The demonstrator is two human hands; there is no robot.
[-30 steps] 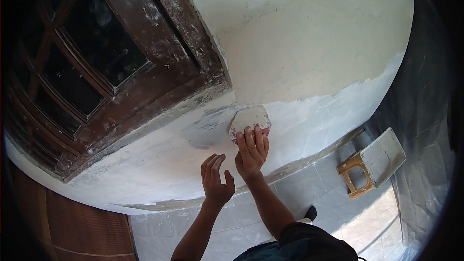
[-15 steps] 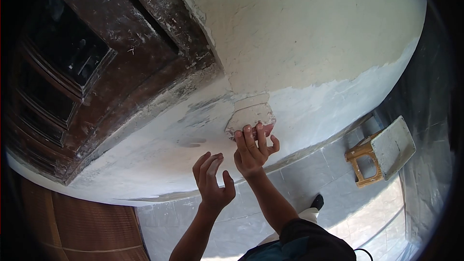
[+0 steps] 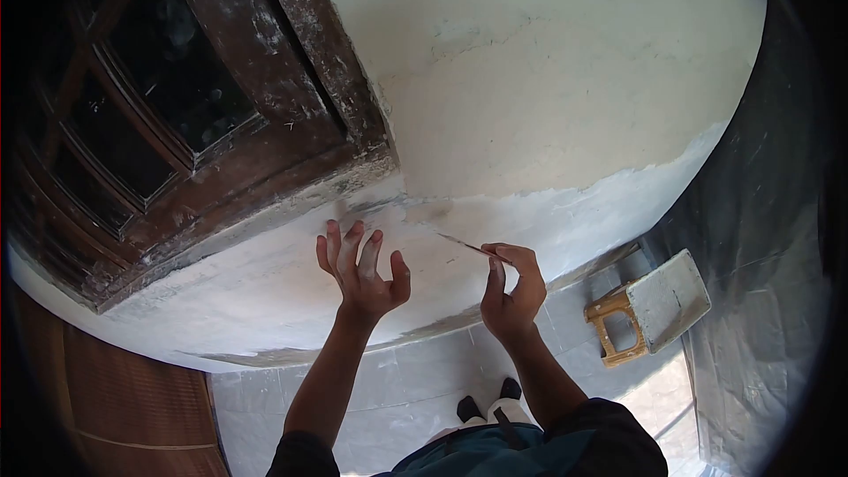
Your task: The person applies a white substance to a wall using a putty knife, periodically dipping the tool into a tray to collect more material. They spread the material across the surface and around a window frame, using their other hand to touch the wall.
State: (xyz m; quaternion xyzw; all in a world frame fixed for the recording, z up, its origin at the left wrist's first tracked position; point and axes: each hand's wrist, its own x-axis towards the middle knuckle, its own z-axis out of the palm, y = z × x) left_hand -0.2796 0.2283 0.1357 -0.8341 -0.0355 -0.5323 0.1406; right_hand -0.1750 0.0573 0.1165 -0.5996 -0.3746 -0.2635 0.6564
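My right hand (image 3: pixel 514 297) pinches a putty scraper (image 3: pixel 463 244) between thumb and fingers. The scraper is turned nearly edge-on, so it shows as a thin dark line pointing up and left in front of the wall (image 3: pixel 548 106). My left hand (image 3: pixel 362 276) is open, fingers spread and whitish at the tips, close to the white lower band of the wall beneath the window corner. Grey smears and a wet-looking patch of putty (image 3: pixel 433 212) mark the wall just above and between both hands.
A brown, paint-spotted window frame (image 3: pixel 291 137) fills the upper left. To the right stands a yellow-brown stool (image 3: pixel 618 336) with a white-smeared tray (image 3: pixel 678 300) on it. Plastic sheeting (image 3: pixel 353 397) covers the floor; a brown panel (image 3: pixel 141 397) stands lower left.
My right hand has drawn the scraper off the wall, moving right and down, and turned it edge-on. My left hand has moved left and up, its fingers spreading. The view has shifted.
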